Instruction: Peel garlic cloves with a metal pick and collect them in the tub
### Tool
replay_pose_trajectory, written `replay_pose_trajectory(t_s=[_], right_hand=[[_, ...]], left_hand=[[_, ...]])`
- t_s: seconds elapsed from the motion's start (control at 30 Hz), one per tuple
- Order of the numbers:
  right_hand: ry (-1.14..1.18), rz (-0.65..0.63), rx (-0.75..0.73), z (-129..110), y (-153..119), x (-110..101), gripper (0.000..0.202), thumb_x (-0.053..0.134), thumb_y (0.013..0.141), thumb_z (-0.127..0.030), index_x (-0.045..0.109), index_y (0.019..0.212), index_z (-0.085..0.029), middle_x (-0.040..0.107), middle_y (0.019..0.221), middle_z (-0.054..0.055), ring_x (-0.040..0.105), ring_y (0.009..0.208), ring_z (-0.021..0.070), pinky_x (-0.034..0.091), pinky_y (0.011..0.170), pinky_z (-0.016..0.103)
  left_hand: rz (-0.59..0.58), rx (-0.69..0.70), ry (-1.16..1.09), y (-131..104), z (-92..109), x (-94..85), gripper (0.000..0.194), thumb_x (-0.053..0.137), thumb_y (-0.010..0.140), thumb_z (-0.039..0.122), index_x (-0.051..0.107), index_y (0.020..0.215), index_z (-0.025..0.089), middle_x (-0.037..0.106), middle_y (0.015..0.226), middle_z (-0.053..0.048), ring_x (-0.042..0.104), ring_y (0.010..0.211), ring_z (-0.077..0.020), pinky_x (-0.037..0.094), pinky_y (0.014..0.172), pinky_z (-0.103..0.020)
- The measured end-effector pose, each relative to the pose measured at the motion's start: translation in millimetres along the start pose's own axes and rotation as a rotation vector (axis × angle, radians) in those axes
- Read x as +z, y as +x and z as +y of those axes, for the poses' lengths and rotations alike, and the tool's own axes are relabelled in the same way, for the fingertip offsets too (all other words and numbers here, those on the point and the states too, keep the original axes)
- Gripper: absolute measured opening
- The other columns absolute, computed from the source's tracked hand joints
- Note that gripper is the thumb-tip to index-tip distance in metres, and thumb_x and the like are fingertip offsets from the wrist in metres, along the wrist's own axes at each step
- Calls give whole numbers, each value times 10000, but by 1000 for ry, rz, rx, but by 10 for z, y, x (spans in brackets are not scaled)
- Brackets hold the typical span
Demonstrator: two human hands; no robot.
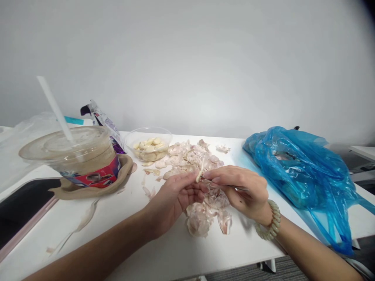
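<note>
From here, the left hand's grip pinches a pale garlic piece; the right hand's closes round a thin metal tool; papery skins litter the tabletop.

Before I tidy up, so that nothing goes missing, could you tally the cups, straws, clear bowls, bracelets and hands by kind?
Cups: 1
Straws: 1
Clear bowls: 1
Bracelets: 1
Left hand and right hand: 2
Total: 6
</note>
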State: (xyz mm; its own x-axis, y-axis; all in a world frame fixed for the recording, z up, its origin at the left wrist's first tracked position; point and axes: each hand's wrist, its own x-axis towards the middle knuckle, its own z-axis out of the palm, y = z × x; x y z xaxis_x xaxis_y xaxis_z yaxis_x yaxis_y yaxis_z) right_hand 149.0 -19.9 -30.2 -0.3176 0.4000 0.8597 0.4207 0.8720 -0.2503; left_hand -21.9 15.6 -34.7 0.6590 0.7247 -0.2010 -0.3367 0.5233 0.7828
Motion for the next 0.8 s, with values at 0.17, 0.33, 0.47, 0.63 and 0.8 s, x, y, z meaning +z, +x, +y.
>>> replay_pose_trajectory(t_s=[0.17, 0.33, 0.47, 0.63, 0.8], right_hand=[[-7, 33, 5, -8, 2, -10, 309, 494, 757, 70, 608, 939, -152, 722, 916, 89, 690, 812, 169, 590, 660, 318], [-21, 58, -1, -14, -8, 1, 301, 518, 746, 80, 609, 934, -138, 722, 874, 95, 691, 816, 177, 590, 670, 324], [-28, 74, 14, -3, -29, 4, 326, 516, 752, 77, 607, 961, -155, 719, 888, 79, 688, 839, 180, 590, 683, 332], [-34, 92, 32, -1, -37, 6, 341, 541, 745, 77, 612, 976, -164, 718, 894, 69, 688, 837, 181, 593, 688, 334], [-39, 132, 42, -4, -30, 27, 348, 619, 715, 57, 615, 984, -164, 719, 854, 51, 691, 804, 177, 600, 674, 324]], left_hand=[[-2, -7, -1, -4, 2, 2, 199, 517, 856, 201, 638, 753, 81, 633, 672, -48, 560, 584, -93, 479, 587, -198], [-18, -4, 12, 3, -5, -14, 221, 514, 860, 218, 639, 724, 96, 636, 640, -37, 560, 576, -90, 478, 581, -189], [-17, 1, 12, 11, -4, -16, 216, 517, 863, 231, 644, 748, 99, 646, 642, -31, 561, 567, -79, 473, 575, -175], [-19, 3, -1, 1, 0, -12, 213, 516, 866, 227, 643, 755, 99, 653, 655, -32, 567, 573, -77, 476, 577, -173], [-35, 20, -1, -15, -1, -11, 215, 510, 872, 225, 652, 785, 90, 655, 697, -39, 573, 614, -83, 489, 609, -185]])
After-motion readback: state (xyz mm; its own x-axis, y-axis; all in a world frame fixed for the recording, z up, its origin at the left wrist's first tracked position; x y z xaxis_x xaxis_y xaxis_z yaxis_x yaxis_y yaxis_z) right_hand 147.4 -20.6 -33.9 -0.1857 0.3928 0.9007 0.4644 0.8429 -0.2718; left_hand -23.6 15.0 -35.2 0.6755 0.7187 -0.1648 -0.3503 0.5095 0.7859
